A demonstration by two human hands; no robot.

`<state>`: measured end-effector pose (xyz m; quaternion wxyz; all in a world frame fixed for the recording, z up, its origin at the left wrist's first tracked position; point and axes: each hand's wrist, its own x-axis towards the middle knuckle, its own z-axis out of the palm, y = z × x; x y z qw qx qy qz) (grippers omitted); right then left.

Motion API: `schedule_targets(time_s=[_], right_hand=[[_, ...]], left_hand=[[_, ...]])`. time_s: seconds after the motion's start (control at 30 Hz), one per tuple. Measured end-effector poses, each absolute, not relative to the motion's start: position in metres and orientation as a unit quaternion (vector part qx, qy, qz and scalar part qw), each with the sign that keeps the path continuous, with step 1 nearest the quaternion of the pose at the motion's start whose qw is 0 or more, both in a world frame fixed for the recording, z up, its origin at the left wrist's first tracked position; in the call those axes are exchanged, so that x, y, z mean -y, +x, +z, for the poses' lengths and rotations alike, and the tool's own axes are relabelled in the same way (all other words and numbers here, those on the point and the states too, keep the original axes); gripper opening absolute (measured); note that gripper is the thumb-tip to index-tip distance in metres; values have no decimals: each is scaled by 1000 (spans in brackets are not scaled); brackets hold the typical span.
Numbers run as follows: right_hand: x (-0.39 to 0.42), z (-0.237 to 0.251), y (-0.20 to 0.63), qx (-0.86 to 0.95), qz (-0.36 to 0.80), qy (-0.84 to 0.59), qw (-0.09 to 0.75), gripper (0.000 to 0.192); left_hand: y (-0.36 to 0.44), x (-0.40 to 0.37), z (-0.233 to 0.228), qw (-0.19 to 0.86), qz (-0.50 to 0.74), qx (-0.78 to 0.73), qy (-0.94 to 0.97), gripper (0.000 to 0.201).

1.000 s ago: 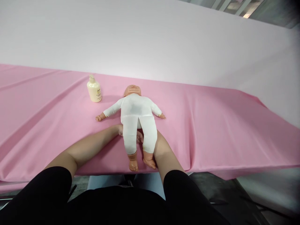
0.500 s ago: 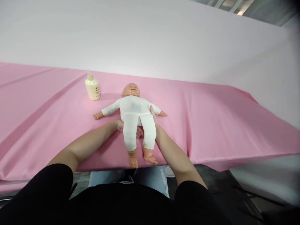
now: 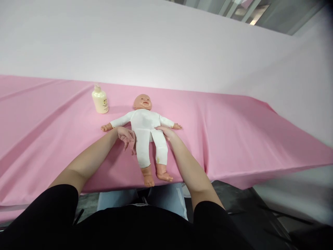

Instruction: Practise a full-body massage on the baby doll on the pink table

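Observation:
A baby doll (image 3: 142, 119) with a white cloth body lies on its back on the pink cloth (image 3: 234, 139), its head away from me and its arms spread. Beside the hip on the left of the view is my left hand (image 3: 126, 136), its bent fingers apart and pointing down, close against the doll's thigh. On the opposite side, my right hand (image 3: 163, 131) grips the doll at the hip, with a digit over the top of the thigh. Its other fingers are hidden under or behind the doll.
A cream-coloured pump bottle (image 3: 100, 100) stands upright on the cloth, left of the doll's head. Behind the table rises a white wall (image 3: 156, 45). The table's front edge runs just past the doll's feet, above my lap.
My left hand has come out from beneath the doll's legs to its left side. My right hand has shifted inward over the hip. The doll's head has turned slightly to the right.

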<state>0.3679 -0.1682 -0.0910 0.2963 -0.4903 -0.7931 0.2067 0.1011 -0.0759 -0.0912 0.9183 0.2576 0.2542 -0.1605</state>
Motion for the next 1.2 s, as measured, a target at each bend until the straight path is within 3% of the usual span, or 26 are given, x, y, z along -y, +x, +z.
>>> schedule_targets(time_s=[0.03, 0.1, 0.27, 0.4, 0.5, 0.6, 0.7, 0.83, 1.07, 1.2], right_hand=[[167, -93, 370, 781, 227, -502, 295, 77], [167, -99, 374, 750, 262, -528, 299, 76], [169, -108, 385, 636, 294, -624, 347, 50], [169, -107, 393, 593, 191, -665, 411, 37], [171, -104, 389, 605, 140, -648, 442, 40], [176, -99, 376, 695, 116, -589, 395, 52], [182, -95, 361, 766, 148, -559, 281, 67], [186, -89, 350, 779, 192, -569, 182, 70], [174, -74, 330, 767, 139, -606, 159, 61], [153, -60, 297, 820, 95, -535, 182, 65]], left_hand=[[98, 70, -97, 903, -220, -201, 308, 51], [93, 60, -110, 888, -207, -112, 396, 48], [94, 49, -126, 904, 79, -88, 411, 48], [107, 56, -116, 901, 275, -135, 308, 46], [115, 62, -106, 880, 358, -162, 268, 51], [118, 65, -101, 877, 367, -178, 255, 56], [119, 65, -101, 882, 363, -177, 245, 60], [120, 65, -101, 887, 372, -157, 222, 66], [122, 61, -105, 889, 385, -138, 203, 70], [123, 59, -109, 887, 395, -132, 200, 74]])
